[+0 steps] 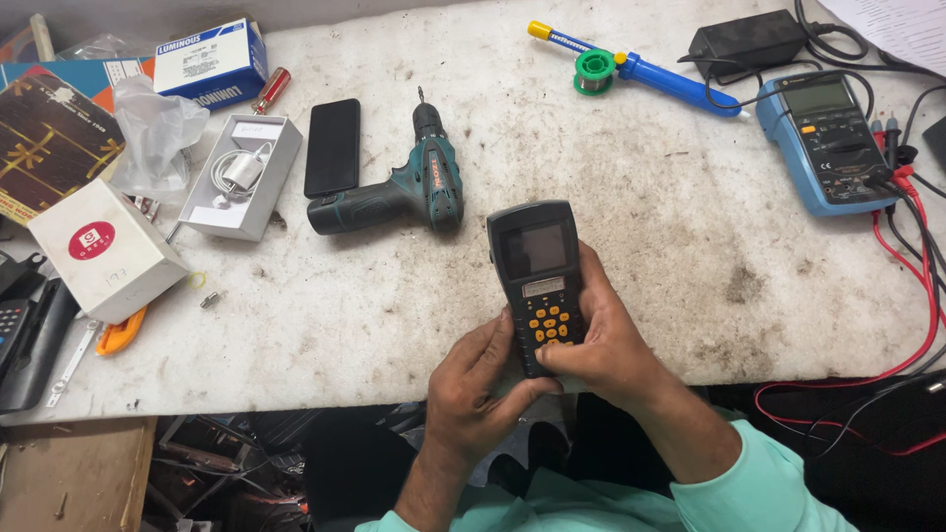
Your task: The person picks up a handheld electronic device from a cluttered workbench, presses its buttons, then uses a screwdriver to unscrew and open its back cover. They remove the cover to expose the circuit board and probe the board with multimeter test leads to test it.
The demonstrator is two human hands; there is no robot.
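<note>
Near the workbench's [690, 246] left edge lies an open white cardboard box [241, 175], then a teal cordless drill [409, 187]. At the front edge, the left hand [478, 389] and right hand [611, 345] close around a dark handheld meter with orange keys [537, 281]. A blue multimeter [826, 138] sits near the right edge.

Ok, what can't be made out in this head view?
- Handheld meter: its lower end is covered by the left hand and right hand; the screen is dark and shows nothing.
- Multimeter: its leads run off the right edge.
- Papers: cut by the top right corner.
- Boxes at left: partly cut by the edge.
- Under the table: too dark to tell.
</note>
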